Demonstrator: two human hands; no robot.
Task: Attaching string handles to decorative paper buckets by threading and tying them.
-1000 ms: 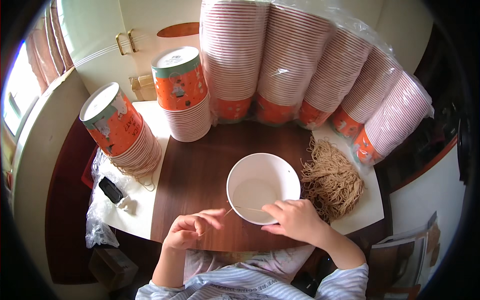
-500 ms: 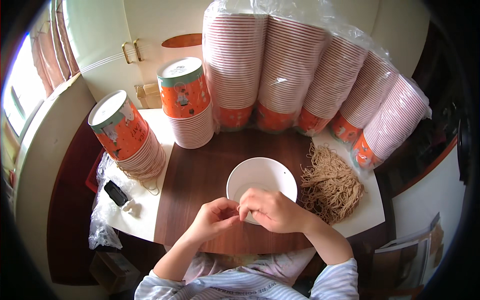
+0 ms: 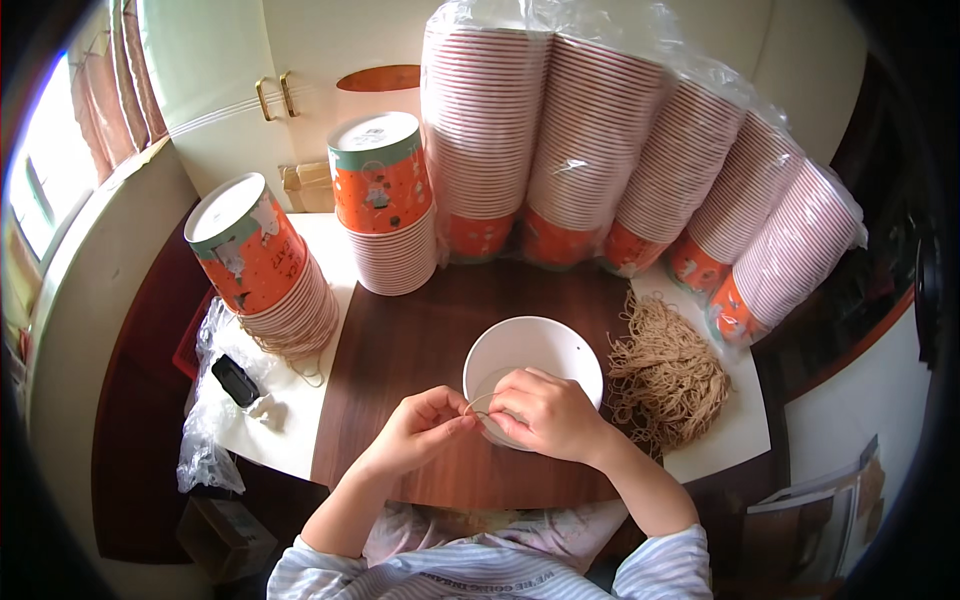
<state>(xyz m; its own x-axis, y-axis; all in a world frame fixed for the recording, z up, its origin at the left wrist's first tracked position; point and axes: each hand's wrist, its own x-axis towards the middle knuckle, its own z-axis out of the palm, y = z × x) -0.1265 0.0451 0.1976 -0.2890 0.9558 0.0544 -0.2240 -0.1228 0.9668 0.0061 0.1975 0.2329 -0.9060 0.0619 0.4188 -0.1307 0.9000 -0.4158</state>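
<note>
Here's the left hand, thumb and fingers drawn nearly together, pinching a thin tan cord! The right hand is right there too, fingers curled in close to the thumb and gripping the same cord, which arcs across the small gap between them. Both hands work over the near left side of a white tub, mouth up on the brown middle of the worktop, and they block part of its rim and inside. Where the cord's ends run is hard to make out, and the curled fingertips of the right hand are hidden. To the right, a tangled heap of cord spills over the pale edge panel. Across the back, plastic-wrapped stacks of tubs, cut off at the top; over left, two orange-and-green stacks and a black container. Beyond: a cream cupboard with brass handles, and a curtain beside a bright window.
</note>
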